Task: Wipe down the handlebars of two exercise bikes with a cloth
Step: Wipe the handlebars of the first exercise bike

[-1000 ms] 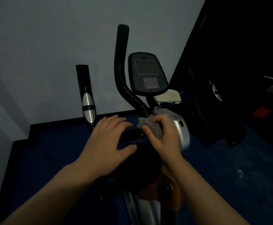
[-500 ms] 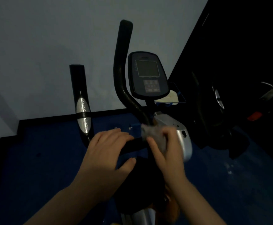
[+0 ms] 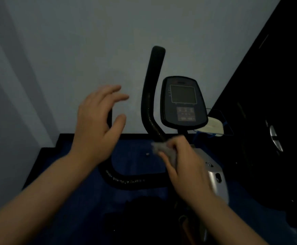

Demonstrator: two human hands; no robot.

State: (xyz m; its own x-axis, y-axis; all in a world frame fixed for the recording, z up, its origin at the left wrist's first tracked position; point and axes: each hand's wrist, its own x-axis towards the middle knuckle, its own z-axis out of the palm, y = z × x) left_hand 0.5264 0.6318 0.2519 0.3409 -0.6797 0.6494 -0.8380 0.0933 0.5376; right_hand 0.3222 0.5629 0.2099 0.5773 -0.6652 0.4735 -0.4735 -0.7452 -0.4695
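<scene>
console (image 3: pixel 184 101) right of handlebar (image 3: pixel 152 96) | seat (image 3: pixel 144 209) before both

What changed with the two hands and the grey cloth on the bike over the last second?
The left hand came off the black curved handlebar and rose, fingers spread, now open in front of the left grip. The right hand stayed low by the base of the tall handlebar stem, still clutching the crumpled grey cloth. The dark console display is unchanged.
</scene>
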